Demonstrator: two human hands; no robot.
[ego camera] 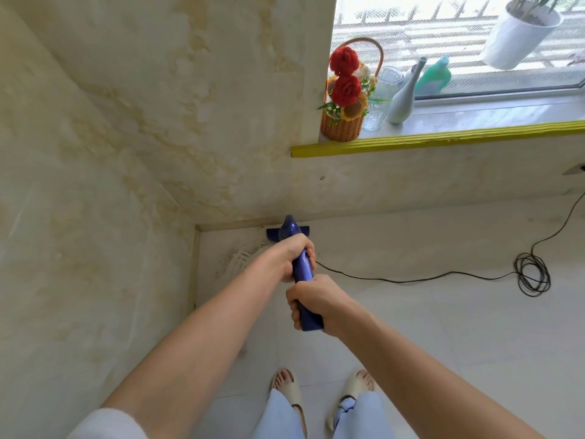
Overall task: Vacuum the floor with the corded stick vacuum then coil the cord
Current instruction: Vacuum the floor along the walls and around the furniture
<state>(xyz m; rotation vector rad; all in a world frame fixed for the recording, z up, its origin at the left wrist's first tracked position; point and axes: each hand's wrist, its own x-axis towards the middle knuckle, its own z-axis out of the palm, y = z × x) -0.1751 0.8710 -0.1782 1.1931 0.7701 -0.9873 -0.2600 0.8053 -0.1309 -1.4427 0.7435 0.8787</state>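
Pale tiled floor [443,343] meets marbled beige walls at a corner in the far left of the scene. Blue stick vacuum [304,270], seen from above along its length, reaches from the person's hands to that corner; its floor head [273,233] lies on the floor against the foot of the far wall. Left hand [296,256], the farther one, grips the vacuum's body with its fingers curled round it. Right hand [311,299], the nearer one, grips the handle end, its fingers [295,313] wrapped round the left side of the handle. Black cord [411,279] runs along the floor from just beside the left hand toward the right, gathers into a loose coil [533,274] near the right edge, then rises toward the right wall. Both feet, in pale slippers [289,389], stand on the floor at the near edge, below light blue trouser legs. Far right, a window sill [474,120] with a yellow edge strip carries a wicker basket [343,126] of red and yellow knitted flowers, a clear ribbed glass [381,96], a grey narrow-necked vase [403,99] and a teal bottle [435,76]. White plant pot [519,33] shows beyond the window.
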